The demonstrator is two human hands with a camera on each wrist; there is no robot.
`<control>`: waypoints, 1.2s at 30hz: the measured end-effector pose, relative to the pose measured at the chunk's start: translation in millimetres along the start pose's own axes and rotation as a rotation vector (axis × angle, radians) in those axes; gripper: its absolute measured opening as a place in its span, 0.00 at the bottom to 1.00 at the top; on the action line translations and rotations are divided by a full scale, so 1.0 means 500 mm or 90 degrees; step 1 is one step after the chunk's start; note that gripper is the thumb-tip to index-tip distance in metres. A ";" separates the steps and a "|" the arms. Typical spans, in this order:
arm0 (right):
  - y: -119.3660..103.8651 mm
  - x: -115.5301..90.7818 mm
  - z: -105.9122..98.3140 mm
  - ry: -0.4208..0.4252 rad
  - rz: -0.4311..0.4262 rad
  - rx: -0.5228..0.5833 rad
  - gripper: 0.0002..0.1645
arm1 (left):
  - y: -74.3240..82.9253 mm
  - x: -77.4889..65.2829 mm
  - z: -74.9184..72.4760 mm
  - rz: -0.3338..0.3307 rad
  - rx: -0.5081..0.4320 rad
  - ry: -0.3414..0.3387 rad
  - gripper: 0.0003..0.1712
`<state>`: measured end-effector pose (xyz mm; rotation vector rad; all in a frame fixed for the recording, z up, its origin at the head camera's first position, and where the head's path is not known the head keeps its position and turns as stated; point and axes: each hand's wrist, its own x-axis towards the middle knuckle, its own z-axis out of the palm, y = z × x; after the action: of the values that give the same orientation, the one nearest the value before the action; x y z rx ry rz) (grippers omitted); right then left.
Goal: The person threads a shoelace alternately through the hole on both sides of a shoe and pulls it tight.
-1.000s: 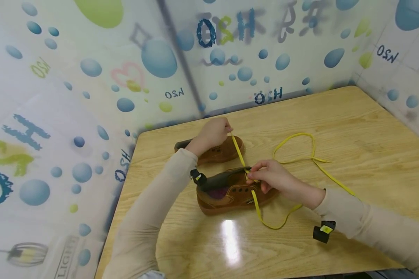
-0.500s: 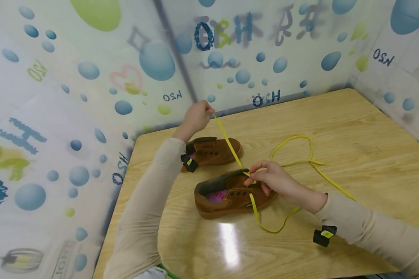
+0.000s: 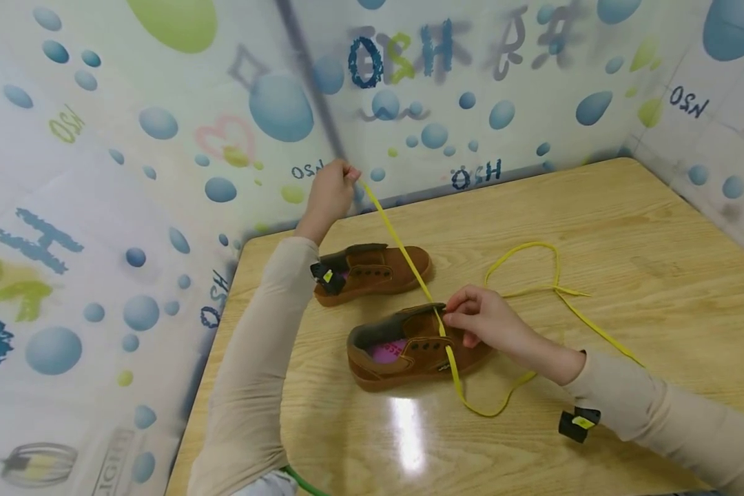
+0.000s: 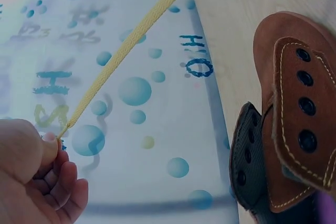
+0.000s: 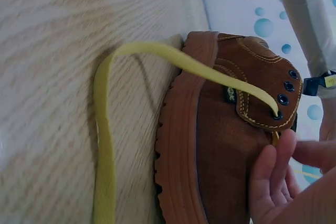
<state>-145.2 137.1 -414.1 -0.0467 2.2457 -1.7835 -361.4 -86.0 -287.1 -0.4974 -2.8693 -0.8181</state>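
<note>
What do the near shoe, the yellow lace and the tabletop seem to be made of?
Near shoe: probably suede or nubuck, its brown surface matte. Its sole: likely rubber, dull with a notched edge. Yellow lace: flat woven textile, matte, weave visible up close. Tabletop: wood or laminate; grain shows, and bright glare suggests gloss.

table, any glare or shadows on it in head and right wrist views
Head view: a white glare patch on the table, on the near side of the closer shoe; right wrist view: a thin shadow on the table between the yellow lace and the shoe.
</note>
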 end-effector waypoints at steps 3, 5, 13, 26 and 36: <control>0.002 0.001 0.007 0.008 -0.028 -0.088 0.12 | 0.005 0.000 0.002 -0.006 -0.006 -0.004 0.18; 0.003 0.003 0.010 0.013 -0.046 -0.133 0.10 | 0.007 -0.001 0.004 -0.015 -0.009 -0.012 0.18; 0.003 0.015 0.005 0.008 -0.044 -0.156 0.07 | 0.007 -0.003 0.009 -0.010 -0.008 -0.026 0.18; 0.000 0.037 0.002 0.009 -0.048 -0.235 0.09 | 0.005 -0.009 0.012 -0.003 -0.051 -0.034 0.19; -0.006 0.035 0.002 0.002 -0.061 -0.240 0.10 | 0.002 -0.016 0.023 0.004 -0.177 -0.076 0.20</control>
<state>-162.4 132.2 -415.0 -0.2280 2.5894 -1.3756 -354.0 -81.4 -298.0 -0.6044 -2.8704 -1.2363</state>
